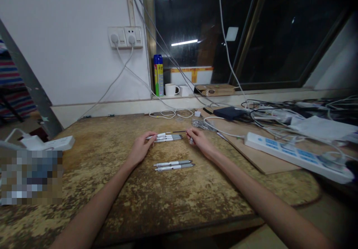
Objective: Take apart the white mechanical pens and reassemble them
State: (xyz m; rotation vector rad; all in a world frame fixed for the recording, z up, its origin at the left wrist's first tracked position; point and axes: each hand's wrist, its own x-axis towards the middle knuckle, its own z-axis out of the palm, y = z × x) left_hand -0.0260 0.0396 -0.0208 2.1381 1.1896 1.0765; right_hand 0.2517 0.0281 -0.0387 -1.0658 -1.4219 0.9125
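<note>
My left hand (141, 147) is closed on the white barrel of a pen (161, 134), pinched between thumb and fingers. A thin, dark pen refill (177, 132) runs from the barrel's open end across to my right hand (200, 141), whose fingertips pinch its far end. Something small and greyish shows under the right fingers, too small to name. Just below the held barrel lie several white and grey pens (169, 138), side by side on the worn wooden table (134, 200). Two more assembled pens (175, 166) lie together nearer to me, their tips pointing right.
A crumpled clear plastic bag (203, 124) lies beyond my right hand. To the right are a brown board (263, 159), a long power strip (296, 155) and tangled cables. A white adapter (58, 143) sits at the left. A spray can (158, 75) and mug (171, 89) stand on the sill.
</note>
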